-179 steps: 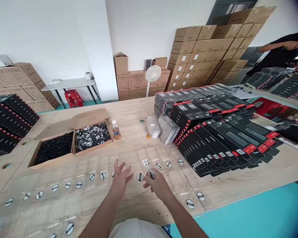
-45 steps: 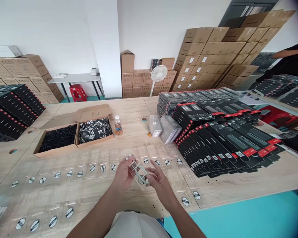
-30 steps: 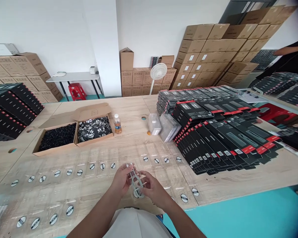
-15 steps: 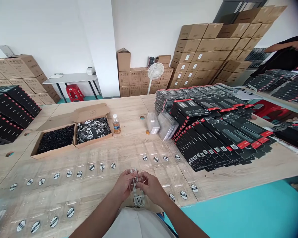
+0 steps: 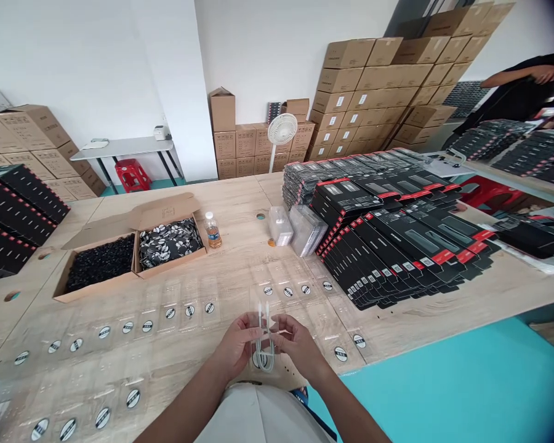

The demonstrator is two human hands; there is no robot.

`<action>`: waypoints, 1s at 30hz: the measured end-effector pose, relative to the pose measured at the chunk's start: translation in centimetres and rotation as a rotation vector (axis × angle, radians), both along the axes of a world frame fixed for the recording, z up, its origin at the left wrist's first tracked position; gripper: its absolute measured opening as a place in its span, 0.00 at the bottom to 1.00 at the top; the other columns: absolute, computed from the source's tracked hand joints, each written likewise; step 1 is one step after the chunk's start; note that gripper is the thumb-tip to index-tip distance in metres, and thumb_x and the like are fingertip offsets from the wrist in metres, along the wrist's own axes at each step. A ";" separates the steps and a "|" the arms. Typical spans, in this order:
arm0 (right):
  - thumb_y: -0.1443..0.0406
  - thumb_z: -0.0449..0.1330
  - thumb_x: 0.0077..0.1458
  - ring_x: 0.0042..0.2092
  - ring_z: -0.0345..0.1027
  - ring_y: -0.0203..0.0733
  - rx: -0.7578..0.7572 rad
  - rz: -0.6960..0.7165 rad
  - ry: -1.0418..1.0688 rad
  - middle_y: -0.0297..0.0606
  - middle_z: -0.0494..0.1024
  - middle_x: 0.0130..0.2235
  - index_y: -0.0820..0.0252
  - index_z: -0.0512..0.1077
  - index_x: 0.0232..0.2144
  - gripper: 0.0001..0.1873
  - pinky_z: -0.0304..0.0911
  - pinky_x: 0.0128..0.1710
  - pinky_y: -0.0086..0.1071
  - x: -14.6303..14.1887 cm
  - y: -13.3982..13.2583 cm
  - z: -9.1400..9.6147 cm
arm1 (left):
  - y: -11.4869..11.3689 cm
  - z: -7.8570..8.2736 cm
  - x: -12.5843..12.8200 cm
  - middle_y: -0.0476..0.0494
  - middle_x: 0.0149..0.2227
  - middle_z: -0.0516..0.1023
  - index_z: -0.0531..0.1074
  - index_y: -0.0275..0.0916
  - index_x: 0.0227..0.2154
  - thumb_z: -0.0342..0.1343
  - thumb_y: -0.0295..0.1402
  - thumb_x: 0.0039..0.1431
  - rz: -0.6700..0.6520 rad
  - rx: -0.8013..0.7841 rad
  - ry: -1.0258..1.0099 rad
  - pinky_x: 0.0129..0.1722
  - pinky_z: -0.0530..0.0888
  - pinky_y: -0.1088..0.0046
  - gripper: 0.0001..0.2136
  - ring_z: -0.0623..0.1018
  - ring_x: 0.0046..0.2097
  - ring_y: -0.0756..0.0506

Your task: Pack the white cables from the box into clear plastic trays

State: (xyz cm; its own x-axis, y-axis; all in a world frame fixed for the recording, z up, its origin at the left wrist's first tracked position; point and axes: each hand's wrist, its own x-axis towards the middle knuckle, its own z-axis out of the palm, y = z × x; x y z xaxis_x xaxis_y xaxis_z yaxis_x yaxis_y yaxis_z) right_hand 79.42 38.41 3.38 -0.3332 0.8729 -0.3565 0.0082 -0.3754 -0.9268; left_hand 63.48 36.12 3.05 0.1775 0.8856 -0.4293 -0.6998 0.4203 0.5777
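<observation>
A white charging cable (image 5: 264,362), looped into a narrow bundle, is upright in front of my body with its two plug ends pointing away from me. My left hand (image 5: 240,343) pinches the bundle from the left side. From the right, my right hand (image 5: 297,346) has its thumb and fingers closed on the same cable. Below and around the hands lie thin clear plastic trays (image 5: 277,275), each with a round black-and-white label. One such label (image 5: 257,357) shows partly behind the cable loop.
Open cartons hold small black pieces (image 5: 102,261) and patterned black-and-white pieces (image 5: 170,245). A drink bottle (image 5: 213,231) stands beside them. To the right are clear plastic cases (image 5: 307,230) and stacked black-and-red boxes (image 5: 410,240). Another person (image 5: 526,80) is at the far right.
The cable's plug ends now stick up further above my fingers. My hands have shifted slightly right and moved a little apart. The whole view has turned slightly.
</observation>
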 end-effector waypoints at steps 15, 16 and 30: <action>0.59 0.64 0.49 0.32 0.66 0.37 0.328 -0.057 -0.122 0.34 0.70 0.35 0.55 0.64 0.53 0.29 0.68 0.30 0.33 -0.6 1.6 7.5 | 2.7 7.9 -0.6 0.46 0.29 0.76 0.76 0.36 0.31 0.68 0.29 0.41 -0.074 0.210 0.080 0.35 0.70 0.74 0.12 0.75 0.31 0.49; 0.60 0.63 0.50 0.34 0.67 0.38 0.385 -0.077 -0.194 0.36 0.71 0.38 0.53 0.62 0.55 0.31 0.69 0.32 0.34 -0.5 1.4 7.6 | 2.6 7.9 -0.6 0.46 0.29 0.76 0.76 0.37 0.31 0.68 0.29 0.41 -0.064 0.205 0.078 0.34 0.70 0.74 0.12 0.74 0.31 0.49; 0.58 0.59 0.58 0.38 0.62 0.40 1.191 0.214 -0.491 0.37 0.66 0.36 0.45 0.70 0.52 0.18 0.65 0.35 0.34 1.6 0.7 6.1 | -1.8 5.7 -1.1 0.44 0.27 0.75 0.75 0.35 0.30 0.67 0.28 0.40 -0.322 0.089 -0.056 0.32 0.71 0.71 0.11 0.76 0.28 0.47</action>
